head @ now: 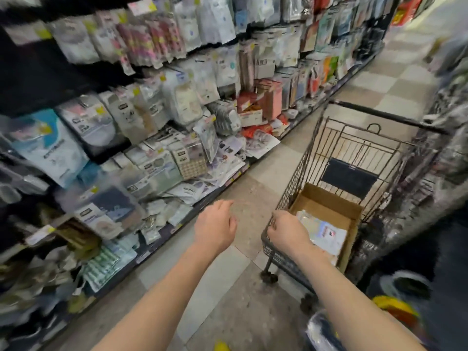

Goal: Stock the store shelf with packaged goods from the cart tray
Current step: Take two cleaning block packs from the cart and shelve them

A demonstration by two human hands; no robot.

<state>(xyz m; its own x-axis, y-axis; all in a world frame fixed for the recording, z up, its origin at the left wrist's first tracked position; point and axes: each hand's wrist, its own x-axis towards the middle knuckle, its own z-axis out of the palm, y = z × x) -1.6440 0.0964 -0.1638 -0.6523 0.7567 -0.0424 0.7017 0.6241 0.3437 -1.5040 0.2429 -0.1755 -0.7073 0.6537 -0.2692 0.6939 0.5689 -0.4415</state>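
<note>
- Forearms enter from bottom of frame, both reaching forward over the aisle floor.
- Left hand, centre frame: empty, fingers loosely curled, over bare floor.
- Right hand: curled at the cart rim, seemingly gripping it; cannot tell for sure.
- Packets lie in the box in the cart, just right of the right hand; long axis runs toward lower right.
- Right hand nearer; shelf lies left.

Shop aisle: stocked shelves, cart

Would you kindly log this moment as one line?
left hand: empty, over floor | right hand: at cart rim | packets: in box
</note>
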